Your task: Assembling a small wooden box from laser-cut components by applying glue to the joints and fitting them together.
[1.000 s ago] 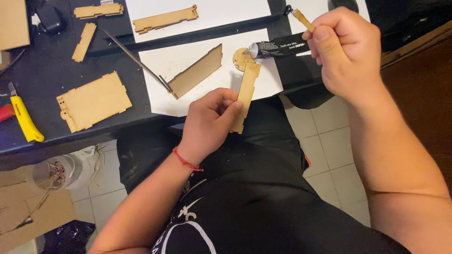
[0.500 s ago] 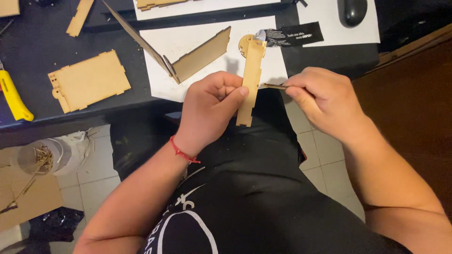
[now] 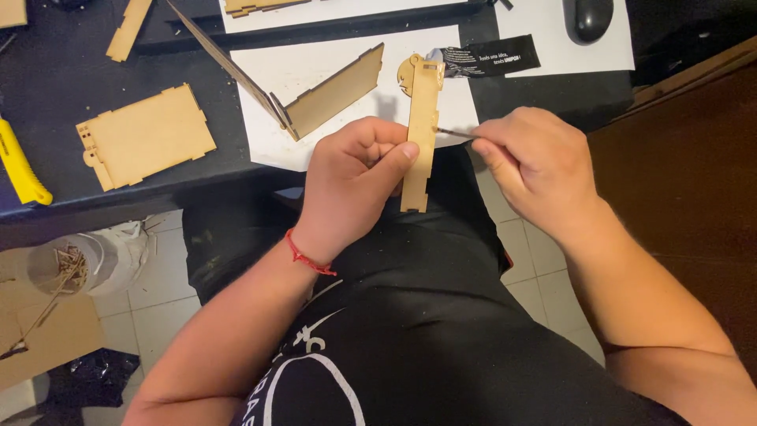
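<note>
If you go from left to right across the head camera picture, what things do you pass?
Yellow tool → flat wooden panel → left hand → narrow wooden strip it holds → thin stick → right hand.

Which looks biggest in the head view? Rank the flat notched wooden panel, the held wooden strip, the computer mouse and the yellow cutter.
1. Flat notched wooden panel.
2. Held wooden strip, though nearer the camera.
3. Yellow cutter, partly cut off, so unsure.
4. Computer mouse, also cropped.
</note>
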